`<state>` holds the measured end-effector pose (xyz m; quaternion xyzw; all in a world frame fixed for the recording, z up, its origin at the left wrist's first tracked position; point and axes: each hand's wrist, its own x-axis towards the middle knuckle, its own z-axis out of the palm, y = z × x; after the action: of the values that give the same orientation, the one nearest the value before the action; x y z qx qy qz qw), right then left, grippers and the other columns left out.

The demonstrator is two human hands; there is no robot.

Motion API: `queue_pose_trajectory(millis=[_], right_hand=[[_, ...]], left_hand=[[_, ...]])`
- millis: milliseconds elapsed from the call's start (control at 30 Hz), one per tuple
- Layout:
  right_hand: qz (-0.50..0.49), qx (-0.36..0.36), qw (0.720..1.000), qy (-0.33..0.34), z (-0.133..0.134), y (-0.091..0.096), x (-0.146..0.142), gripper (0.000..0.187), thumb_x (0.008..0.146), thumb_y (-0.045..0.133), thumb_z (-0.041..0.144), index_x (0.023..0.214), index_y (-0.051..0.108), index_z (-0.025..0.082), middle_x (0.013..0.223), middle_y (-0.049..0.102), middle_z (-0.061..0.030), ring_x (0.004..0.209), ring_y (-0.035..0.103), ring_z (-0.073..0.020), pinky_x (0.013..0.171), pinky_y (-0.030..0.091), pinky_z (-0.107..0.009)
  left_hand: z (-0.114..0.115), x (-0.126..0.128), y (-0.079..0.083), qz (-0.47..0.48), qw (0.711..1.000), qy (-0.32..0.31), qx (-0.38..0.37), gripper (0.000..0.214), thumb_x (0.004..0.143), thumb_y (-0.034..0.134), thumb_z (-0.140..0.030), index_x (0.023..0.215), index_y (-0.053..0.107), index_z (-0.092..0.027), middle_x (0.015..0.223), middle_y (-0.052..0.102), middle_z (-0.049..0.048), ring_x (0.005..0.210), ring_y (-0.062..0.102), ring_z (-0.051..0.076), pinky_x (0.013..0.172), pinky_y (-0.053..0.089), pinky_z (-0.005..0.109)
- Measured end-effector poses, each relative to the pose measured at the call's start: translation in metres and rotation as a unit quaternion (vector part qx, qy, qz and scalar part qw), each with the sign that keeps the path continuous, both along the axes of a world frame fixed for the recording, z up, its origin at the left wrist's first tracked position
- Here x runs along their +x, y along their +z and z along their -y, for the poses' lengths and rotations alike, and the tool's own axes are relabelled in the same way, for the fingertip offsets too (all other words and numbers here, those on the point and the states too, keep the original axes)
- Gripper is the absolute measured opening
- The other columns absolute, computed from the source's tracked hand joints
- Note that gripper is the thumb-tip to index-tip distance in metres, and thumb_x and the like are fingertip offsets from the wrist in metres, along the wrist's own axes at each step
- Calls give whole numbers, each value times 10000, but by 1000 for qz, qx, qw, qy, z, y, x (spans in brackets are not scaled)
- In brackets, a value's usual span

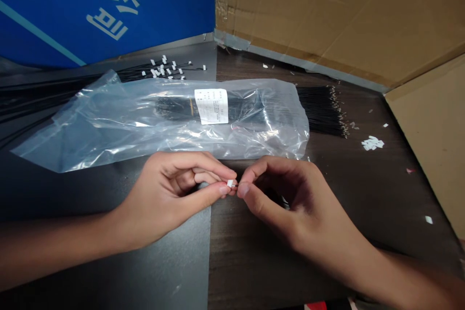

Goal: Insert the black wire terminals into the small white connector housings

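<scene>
My left hand (174, 189) pinches a small white plastic connector (230, 183) between thumb and fingertips. My right hand (286, 198) meets it fingertip to fingertip, its thumb and forefinger pinched together against the connector; what it grips is too small to make out. Both hands hover just above the dark table (247, 261), in front of a clear plastic bag (152, 121) of black wires with a white label (211, 106).
A bundle of black wires (321, 109) sticks out of the bag's right end. More black wires with white connectors (163, 70) lie behind the bag at the left. A small heap of white connectors (372, 143) lies right. Cardboard (327, 9) and a blue board (90, 5) wall the back.
</scene>
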<state>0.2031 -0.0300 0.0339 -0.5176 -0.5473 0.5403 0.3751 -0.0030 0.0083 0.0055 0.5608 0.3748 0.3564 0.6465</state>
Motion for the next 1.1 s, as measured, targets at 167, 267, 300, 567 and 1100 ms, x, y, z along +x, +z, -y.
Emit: queue_pose_trajectory(millis=[167,267,300,567,1100], right_hand=[[7,3,1000,-5,1,0,0,108,896,709,181,804,749,139,741,749,-11,671,664,-99,616,532,-160],[15,5,1000,-11,1,1,-1,106,889,712,179,799,755,145,746,760,-16,671,671,-109,612,543,-170],[18,4,1000,-13,1,1,-1,101,884,715,176,796,755,147,740,757,-14,667,671,-111,605,544,-171],[25,-5,1000,-9,2,0,-1,82,865,714,136,794,753,147,720,738,5,648,667,-99,586,522,-161],[69,19,997,-18,4,0,-1,78,856,712,132,799,757,161,725,738,30,612,635,-74,569,486,-154]], left_hand=[[0,-2,-2,-14,1000,-3,-6,177,835,849,-79,928,867,-228,831,834,21,740,786,106,712,625,105],[0,-2,-2,-11,1000,-3,-11,165,829,853,-81,920,865,-218,825,832,28,732,783,111,705,625,110],[0,-2,-2,-10,1000,-3,-12,166,827,852,-77,916,865,-217,826,833,28,732,784,112,705,625,111],[1,0,0,-24,1000,0,20,209,817,830,-51,909,868,-236,852,842,12,766,792,107,733,629,108],[2,1,0,-42,998,7,45,194,822,813,-53,884,864,-230,860,846,1,774,800,110,738,634,112]])
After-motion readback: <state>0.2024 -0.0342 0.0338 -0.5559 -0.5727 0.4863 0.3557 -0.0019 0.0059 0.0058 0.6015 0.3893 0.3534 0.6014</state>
